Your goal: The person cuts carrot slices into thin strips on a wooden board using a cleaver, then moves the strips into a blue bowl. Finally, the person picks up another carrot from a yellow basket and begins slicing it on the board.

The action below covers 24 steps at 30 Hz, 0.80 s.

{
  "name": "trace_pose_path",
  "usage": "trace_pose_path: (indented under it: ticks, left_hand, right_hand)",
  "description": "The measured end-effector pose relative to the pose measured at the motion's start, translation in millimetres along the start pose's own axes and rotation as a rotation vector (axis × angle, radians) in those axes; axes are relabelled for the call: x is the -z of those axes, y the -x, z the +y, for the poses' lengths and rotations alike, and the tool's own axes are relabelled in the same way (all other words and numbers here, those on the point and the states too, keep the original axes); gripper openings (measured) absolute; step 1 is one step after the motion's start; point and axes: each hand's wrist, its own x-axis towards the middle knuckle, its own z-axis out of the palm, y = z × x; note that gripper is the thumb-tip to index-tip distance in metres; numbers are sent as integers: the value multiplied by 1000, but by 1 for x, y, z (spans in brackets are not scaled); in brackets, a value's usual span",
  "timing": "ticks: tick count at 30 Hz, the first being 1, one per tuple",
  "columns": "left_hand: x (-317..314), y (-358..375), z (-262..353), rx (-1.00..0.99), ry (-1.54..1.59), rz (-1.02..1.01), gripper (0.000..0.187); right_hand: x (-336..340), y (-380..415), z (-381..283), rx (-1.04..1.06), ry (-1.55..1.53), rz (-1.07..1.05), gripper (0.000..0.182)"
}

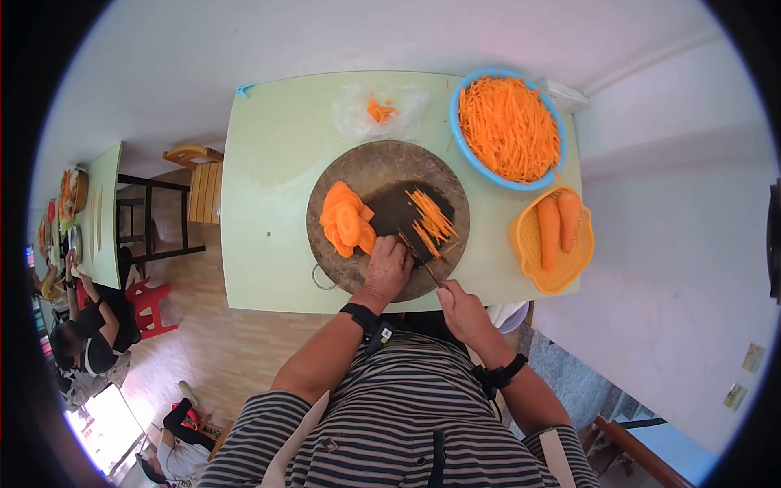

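Clock directions are taken from the centre of the board. The pale green desk (260,187) carries everything, with the round chopping board (390,154) at its near edge, probably to keep the cutting surface close to the body. The blue bowl (455,134), heaped with shredded carrot (508,126), stands at 2 o'clock; the yellow basket (521,244), holding whole carrots (549,236), lies at 3 o'clock. Both are off the board, presumably leaving its surface free. A clear plastic bag (354,120) at 12 o'clock bears small orange scraps (380,111). On the board, carrot slices (346,218) are piled at 9 o'clock and cut strips (433,218) lie at 3 o'clock, a separation that seems to keep uncut and cut pieces apart.

The left hand (389,267), at 6 o'clock, is partly closed, its curled fingers resting beside the blade; whether they pin a piece cannot be told. The right hand (465,309), at 5 o'clock, is closed around the handle of the knife (420,259), apparently steadying the blade.
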Motion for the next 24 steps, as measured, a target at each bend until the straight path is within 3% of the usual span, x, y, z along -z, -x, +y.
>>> trace_pose_path:
  ticks: [6,11,24]
  left_hand:
    - [-1,1,-1,19,15,-15,18]
    - [1,0,-2,-15,29,16,20]
    - [-3,2,-3,8,14,-4,20]
  right_hand:
    - [-10,-25,-8,-51,101,-10,36]
    - [-7,-24,-3,-2,-49,98,36]
    - [-2,0,-8,-4,-26,19,36]
